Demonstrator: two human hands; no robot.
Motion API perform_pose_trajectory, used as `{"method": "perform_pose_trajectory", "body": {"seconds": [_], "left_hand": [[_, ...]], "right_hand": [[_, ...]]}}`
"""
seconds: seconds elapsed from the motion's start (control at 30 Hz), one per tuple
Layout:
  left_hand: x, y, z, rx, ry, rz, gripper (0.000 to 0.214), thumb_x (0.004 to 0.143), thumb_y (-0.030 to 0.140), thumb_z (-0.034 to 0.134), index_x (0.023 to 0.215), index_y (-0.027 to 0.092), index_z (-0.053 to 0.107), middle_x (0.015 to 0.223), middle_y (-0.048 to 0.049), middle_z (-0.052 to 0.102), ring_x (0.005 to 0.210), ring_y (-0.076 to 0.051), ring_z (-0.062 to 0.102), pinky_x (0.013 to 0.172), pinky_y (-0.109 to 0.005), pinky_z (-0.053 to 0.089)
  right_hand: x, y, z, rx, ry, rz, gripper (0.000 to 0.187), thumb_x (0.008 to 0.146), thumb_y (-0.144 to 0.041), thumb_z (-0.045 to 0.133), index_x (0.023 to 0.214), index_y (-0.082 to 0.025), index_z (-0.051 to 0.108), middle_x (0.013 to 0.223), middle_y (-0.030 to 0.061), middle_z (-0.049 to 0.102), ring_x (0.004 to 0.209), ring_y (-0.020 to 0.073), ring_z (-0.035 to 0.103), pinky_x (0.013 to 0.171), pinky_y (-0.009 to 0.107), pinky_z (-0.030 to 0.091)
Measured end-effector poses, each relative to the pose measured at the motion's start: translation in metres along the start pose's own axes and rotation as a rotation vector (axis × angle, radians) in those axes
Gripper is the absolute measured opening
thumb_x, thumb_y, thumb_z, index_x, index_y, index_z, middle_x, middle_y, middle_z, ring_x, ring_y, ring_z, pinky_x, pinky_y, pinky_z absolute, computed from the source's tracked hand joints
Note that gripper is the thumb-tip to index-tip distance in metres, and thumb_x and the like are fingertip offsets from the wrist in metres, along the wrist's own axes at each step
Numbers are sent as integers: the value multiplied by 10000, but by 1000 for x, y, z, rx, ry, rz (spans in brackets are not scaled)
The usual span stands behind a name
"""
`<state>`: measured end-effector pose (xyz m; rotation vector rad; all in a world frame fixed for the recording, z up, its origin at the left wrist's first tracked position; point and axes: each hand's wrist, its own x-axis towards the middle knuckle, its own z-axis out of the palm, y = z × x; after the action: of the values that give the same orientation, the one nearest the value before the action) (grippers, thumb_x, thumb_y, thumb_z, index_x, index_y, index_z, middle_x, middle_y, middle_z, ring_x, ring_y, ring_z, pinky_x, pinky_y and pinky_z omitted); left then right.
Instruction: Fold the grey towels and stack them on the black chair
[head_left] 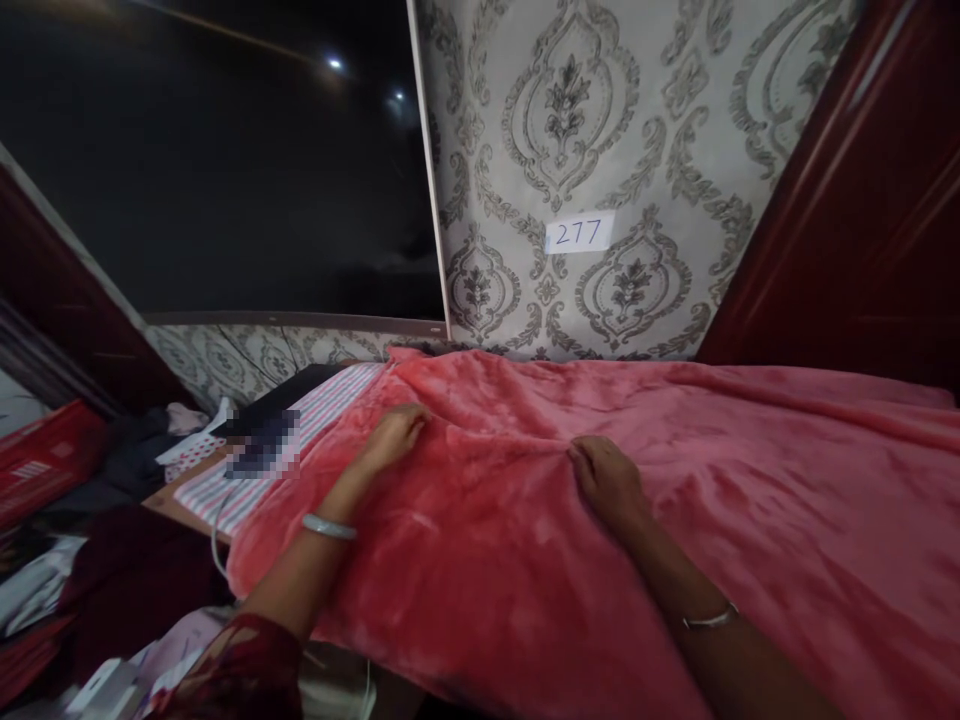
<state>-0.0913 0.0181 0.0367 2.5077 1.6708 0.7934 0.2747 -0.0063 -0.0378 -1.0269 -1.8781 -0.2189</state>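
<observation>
A red-pink fleece blanket point(675, 480) is spread across a bed below me. My left hand point(394, 435) rests on the blanket near its upper left corner, fingers curled onto the fabric. My right hand point(607, 480) lies on the blanket's middle, fingers bunched and pinching a fold of the fleece. Each wrist wears a bangle.
A striped sheet point(315, 420) shows at the bed's left edge, with a dark flat object point(277, 400) on it. Clutter and a red box point(45, 455) lie at the left. Patterned wallpaper with a "277" label point(579, 232), a dark window point(225, 170) and a dark red door point(862, 230) stand behind.
</observation>
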Motion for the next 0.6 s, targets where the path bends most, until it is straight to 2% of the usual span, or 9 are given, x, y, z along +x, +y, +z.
{"method": "perform_pose_trajectory", "body": {"seconds": [0.23, 0.33, 0.43, 0.5, 0.6], "left_hand": [[-10, -14, 29, -102, -68, 109, 262, 894, 233, 575, 1131, 180, 674, 1213, -122, 684, 1144, -242, 618, 1041, -427, 476], [-9, -13, 41, -46, -102, 113, 202, 887, 243, 605, 1053, 198, 712, 1112, -99, 697, 1064, -243, 623, 980, -416, 487], [-7, -10, 47, -16, -70, 88, 118, 862, 183, 592, 886, 201, 706, 976, -73, 691, 979, -232, 614, 913, -387, 488], [-5, -8, 46, -29, -25, 65, 136, 874, 158, 540, 837, 196, 666, 954, -69, 684, 973, -221, 611, 914, -370, 484], [-2, -5, 38, -33, 59, 8, 194, 936, 184, 423, 867, 196, 605, 929, -66, 676, 905, -199, 623, 860, -333, 497]], "right_hand": [[-1, 3, 1, 12, 41, 7, 340, 1066, -363, 354, 897, -204, 603, 833, 73, 667, 790, 210, 610, 727, 319, 470], [-1, 3, 0, 16, 39, 19, 342, 1064, -372, 357, 906, -205, 610, 847, 75, 671, 800, 212, 614, 731, 323, 472], [-1, 3, -2, 26, 23, 25, 338, 1061, -368, 363, 903, -207, 615, 852, 76, 674, 803, 213, 613, 735, 326, 472], [-1, 3, -2, 26, 15, 37, 328, 1056, -357, 371, 901, -208, 617, 857, 77, 675, 810, 215, 612, 742, 328, 471], [-1, 4, 0, 37, 10, 50, 310, 1048, -335, 379, 904, -205, 620, 860, 79, 675, 820, 216, 608, 748, 326, 467]]}}
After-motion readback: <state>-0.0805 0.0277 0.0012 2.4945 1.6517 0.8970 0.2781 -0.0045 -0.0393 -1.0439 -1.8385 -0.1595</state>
